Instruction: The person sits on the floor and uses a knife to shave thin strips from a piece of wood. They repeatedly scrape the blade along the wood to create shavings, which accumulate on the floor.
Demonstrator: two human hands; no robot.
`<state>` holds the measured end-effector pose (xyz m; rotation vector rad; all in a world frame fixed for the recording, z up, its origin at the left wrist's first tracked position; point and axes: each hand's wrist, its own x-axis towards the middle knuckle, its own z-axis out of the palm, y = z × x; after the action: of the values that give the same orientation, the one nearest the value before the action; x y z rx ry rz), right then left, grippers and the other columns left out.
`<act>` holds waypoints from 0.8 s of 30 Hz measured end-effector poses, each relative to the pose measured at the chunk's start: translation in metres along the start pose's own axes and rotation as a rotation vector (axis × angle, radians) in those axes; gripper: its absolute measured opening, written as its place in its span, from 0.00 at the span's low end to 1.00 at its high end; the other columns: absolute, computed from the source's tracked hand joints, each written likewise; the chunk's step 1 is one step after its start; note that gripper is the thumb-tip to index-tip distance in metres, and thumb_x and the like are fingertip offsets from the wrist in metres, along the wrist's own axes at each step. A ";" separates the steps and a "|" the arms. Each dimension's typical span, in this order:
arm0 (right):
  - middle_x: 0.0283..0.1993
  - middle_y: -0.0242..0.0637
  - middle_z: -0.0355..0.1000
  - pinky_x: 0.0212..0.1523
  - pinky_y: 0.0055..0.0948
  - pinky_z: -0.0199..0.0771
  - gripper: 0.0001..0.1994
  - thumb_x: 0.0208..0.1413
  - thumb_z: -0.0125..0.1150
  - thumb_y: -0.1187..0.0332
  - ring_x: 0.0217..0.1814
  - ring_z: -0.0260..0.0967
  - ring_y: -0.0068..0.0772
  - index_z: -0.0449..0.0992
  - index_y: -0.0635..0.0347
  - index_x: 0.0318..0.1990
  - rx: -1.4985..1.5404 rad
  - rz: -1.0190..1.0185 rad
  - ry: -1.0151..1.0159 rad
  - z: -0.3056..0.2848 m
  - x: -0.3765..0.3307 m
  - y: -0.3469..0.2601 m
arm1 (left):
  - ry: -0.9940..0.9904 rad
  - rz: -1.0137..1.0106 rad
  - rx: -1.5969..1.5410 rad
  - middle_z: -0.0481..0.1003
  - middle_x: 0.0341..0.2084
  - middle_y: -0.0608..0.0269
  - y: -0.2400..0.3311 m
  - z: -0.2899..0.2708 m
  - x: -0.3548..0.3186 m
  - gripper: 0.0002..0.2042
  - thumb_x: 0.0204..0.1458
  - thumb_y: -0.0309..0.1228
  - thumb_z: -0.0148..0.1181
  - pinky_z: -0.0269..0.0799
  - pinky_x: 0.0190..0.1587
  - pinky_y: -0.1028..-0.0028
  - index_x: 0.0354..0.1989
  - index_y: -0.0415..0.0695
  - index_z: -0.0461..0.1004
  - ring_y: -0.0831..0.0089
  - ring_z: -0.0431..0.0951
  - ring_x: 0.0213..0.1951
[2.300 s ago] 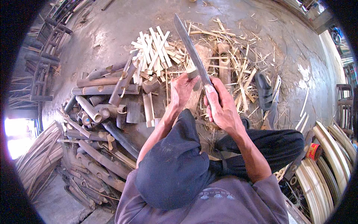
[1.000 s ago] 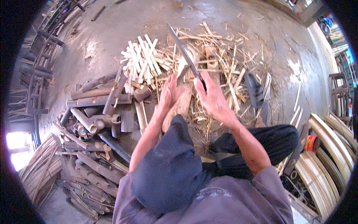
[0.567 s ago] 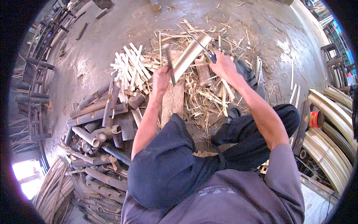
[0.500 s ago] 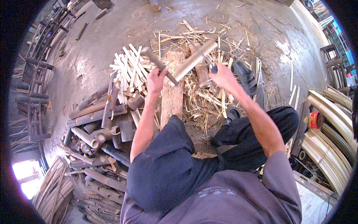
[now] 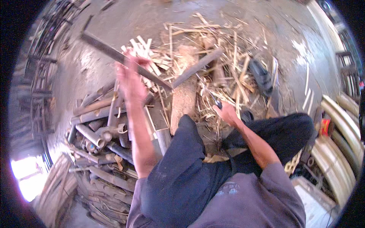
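My left hand (image 5: 133,81) is smeared by motion beside a long dark bamboo strip (image 5: 102,46), which slants past its fingers. Whether the fingers grip the strip cannot be made out. A second dark bamboo piece (image 5: 201,66) slants across the far part of a worn wooden block (image 5: 183,100), close to the strip's lower end. My right hand (image 5: 227,113) is closed on the dark handle of a knife (image 5: 218,103), held low to the right of the block. The knife's thin blade points up and left over the shavings.
Pale cut sticks (image 5: 142,47) lie heaped beyond my left hand. Bamboo shavings (image 5: 235,72) litter the floor around the block. Several bamboo tubes (image 5: 91,135) are piled at the left. Long bent bamboo strips (image 5: 330,163) and a red container (image 5: 325,127) are at the right.
My left hand has swung left, and a long dark strip now angles there. My right hand and the knife have dropped nearer me, away from the bamboo piece, whose dark side now shows.
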<state>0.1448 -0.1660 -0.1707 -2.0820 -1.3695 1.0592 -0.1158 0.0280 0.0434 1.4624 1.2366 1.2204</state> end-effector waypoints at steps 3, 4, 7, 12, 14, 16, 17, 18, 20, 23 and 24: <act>0.32 0.54 0.74 0.39 0.46 0.71 0.23 0.52 0.58 0.50 0.37 0.74 0.56 0.72 0.64 0.41 -0.053 -0.009 0.084 -0.013 -0.005 -0.025 | -0.186 -0.389 -0.029 0.66 0.18 0.71 -0.070 0.022 -0.074 0.15 0.64 0.41 0.45 0.66 0.24 0.73 0.43 0.39 0.67 0.80 0.64 0.20; 0.32 0.53 0.74 0.38 0.46 0.71 0.21 0.51 0.59 0.52 0.37 0.73 0.56 0.71 0.62 0.42 -0.050 -0.074 0.078 -0.016 -0.006 -0.044 | -0.046 -0.506 -0.317 0.62 0.17 0.73 -0.126 0.011 -0.105 0.13 0.64 0.37 0.45 0.65 0.18 0.75 0.47 0.40 0.64 0.82 0.61 0.18; 0.30 0.51 0.74 0.36 0.49 0.70 0.18 0.46 0.60 0.56 0.36 0.73 0.57 0.69 0.58 0.39 -0.163 -0.001 0.083 -0.027 0.004 -0.047 | -0.097 -0.676 -0.478 0.60 0.19 0.73 -0.138 -0.001 -0.154 0.12 0.64 0.31 0.45 0.69 0.24 0.76 0.52 0.42 0.63 0.84 0.62 0.19; 0.28 0.48 0.74 0.34 0.48 0.72 0.18 0.47 0.60 0.54 0.33 0.74 0.53 0.71 0.51 0.43 -0.295 -0.163 0.049 -0.021 0.005 -0.049 | -0.188 -0.793 -0.435 0.60 0.19 0.73 -0.125 -0.028 -0.165 0.16 0.62 0.31 0.47 0.71 0.28 0.77 0.57 0.43 0.62 0.82 0.60 0.16; 0.28 0.45 0.75 0.33 0.48 0.72 0.17 0.48 0.60 0.53 0.33 0.75 0.52 0.72 0.47 0.44 -0.247 -0.251 -0.049 -0.022 -0.002 -0.086 | -0.190 -0.784 -0.332 0.63 0.19 0.72 -0.129 -0.031 -0.172 0.15 0.60 0.30 0.48 0.69 0.25 0.78 0.54 0.41 0.66 0.82 0.62 0.16; 0.28 0.38 0.77 0.30 0.47 0.74 0.15 0.49 0.59 0.53 0.32 0.76 0.47 0.73 0.45 0.43 -0.386 -0.377 -0.152 -0.007 0.003 -0.095 | -0.228 -0.740 -0.144 0.65 0.19 0.71 -0.113 -0.021 -0.168 0.13 0.59 0.30 0.49 0.67 0.23 0.78 0.50 0.39 0.69 0.83 0.64 0.17; 0.28 0.38 0.77 0.30 0.48 0.74 0.15 0.48 0.60 0.52 0.33 0.77 0.46 0.73 0.46 0.41 -0.462 -0.404 -0.210 -0.002 0.003 -0.110 | -0.156 -0.726 -0.134 0.68 0.20 0.67 -0.102 -0.014 -0.169 0.11 0.57 0.31 0.52 0.66 0.22 0.76 0.43 0.37 0.71 0.81 0.68 0.19; 0.29 0.38 0.77 0.29 0.48 0.74 0.15 0.47 0.61 0.52 0.33 0.77 0.45 0.73 0.46 0.40 -0.537 -0.429 -0.270 0.002 0.002 -0.123 | -0.162 -0.712 -0.034 0.69 0.21 0.66 -0.102 -0.009 -0.169 0.11 0.56 0.30 0.52 0.67 0.22 0.75 0.42 0.36 0.71 0.80 0.69 0.19; 0.28 0.38 0.77 0.28 0.49 0.74 0.15 0.45 0.62 0.52 0.32 0.77 0.45 0.73 0.48 0.37 -0.522 -0.542 -0.304 0.012 0.003 -0.129 | -0.168 -0.683 0.168 0.70 0.21 0.64 -0.101 -0.005 -0.172 0.11 0.54 0.30 0.53 0.67 0.23 0.73 0.39 0.35 0.71 0.78 0.70 0.20; 0.27 0.38 0.76 0.27 0.48 0.73 0.16 0.43 0.64 0.51 0.31 0.77 0.46 0.72 0.49 0.35 -0.550 -0.668 -0.237 0.018 0.021 -0.115 | -0.218 -0.666 0.167 0.71 0.21 0.61 -0.093 -0.009 -0.174 0.12 0.54 0.32 0.51 0.69 0.24 0.71 0.39 0.33 0.70 0.76 0.71 0.20; 0.27 0.38 0.76 0.27 0.47 0.73 0.17 0.43 0.65 0.51 0.31 0.77 0.46 0.71 0.50 0.34 -0.563 -0.705 -0.202 0.019 0.028 -0.110 | -0.232 -0.663 0.155 0.71 0.21 0.61 -0.083 -0.010 -0.175 0.13 0.54 0.32 0.51 0.69 0.24 0.71 0.39 0.33 0.70 0.76 0.71 0.20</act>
<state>0.0725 -0.0954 -0.1156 -1.5805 -2.4725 0.6249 -0.1459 -0.1318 -0.0622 1.1144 1.5072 0.5076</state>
